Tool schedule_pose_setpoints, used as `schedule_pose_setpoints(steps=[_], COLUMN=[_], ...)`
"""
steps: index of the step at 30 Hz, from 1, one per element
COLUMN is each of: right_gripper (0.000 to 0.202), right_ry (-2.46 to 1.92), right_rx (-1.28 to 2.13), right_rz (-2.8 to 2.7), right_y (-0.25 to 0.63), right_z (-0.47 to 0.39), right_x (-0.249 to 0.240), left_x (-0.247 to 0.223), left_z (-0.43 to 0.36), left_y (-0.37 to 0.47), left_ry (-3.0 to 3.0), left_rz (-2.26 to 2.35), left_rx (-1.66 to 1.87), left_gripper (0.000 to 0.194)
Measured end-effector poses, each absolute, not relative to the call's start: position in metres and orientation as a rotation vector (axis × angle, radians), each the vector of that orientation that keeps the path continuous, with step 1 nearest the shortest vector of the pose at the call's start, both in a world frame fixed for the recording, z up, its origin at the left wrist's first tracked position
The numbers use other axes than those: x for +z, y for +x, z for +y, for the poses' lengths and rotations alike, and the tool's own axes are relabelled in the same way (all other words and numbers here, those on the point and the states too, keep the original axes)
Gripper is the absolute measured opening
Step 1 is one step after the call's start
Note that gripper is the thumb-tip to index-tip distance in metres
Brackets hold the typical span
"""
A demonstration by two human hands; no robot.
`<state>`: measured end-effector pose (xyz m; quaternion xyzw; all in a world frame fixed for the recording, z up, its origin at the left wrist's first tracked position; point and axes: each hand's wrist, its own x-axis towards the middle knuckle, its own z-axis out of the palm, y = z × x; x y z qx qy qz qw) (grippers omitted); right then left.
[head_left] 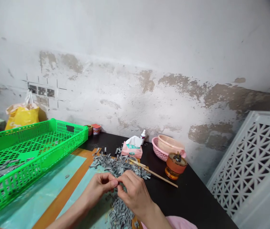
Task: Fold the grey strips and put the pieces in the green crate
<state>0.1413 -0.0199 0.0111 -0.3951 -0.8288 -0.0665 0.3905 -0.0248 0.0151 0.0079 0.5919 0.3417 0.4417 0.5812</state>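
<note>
My left hand (pixel 101 185) and my right hand (pixel 133 190) meet at their fingertips over the table, both closed in a pinch. Between them shows a tiny dark grey piece (pixel 118 183), mostly covered by the fingers. Just beyond my hands lies a loose heap of grey strips (pixel 112 163). Below my right hand is a pile of short grey pieces (pixel 120 213), partly hidden by the hand and wrist. A thin wooden stick (pixel 163 179) slants from the heap toward the right.
A green plastic crate (pixel 41 159) with grey strips stands on the left. Behind the heap are a pink tissue pack (pixel 131 151) and a white bottle (pixel 143 136). To the right sit pink baskets (pixel 160 152), an amber jar (pixel 175 165) and a white lattice panel (pixel 252 162).
</note>
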Motion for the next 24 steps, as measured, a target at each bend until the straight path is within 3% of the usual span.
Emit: schedule_pose_setpoints(steps=[14,24], right_gripper=[0.018,0.016], right_ry=[-0.767,-0.804], right_rx=[-0.103,-0.147], right_rz=[-2.198,-2.290], right_y=[0.153,0.157], right_z=[-0.018,-0.014], right_x=[0.015,0.013], left_x=[0.006,0.003], left_z=[0.010,0.016], left_y=[-0.036,-0.038], left_ry=[1.152,1.435], left_rz=[0.671,0.783], left_rx=[0.813,0.732], left_gripper=[0.022,0.030])
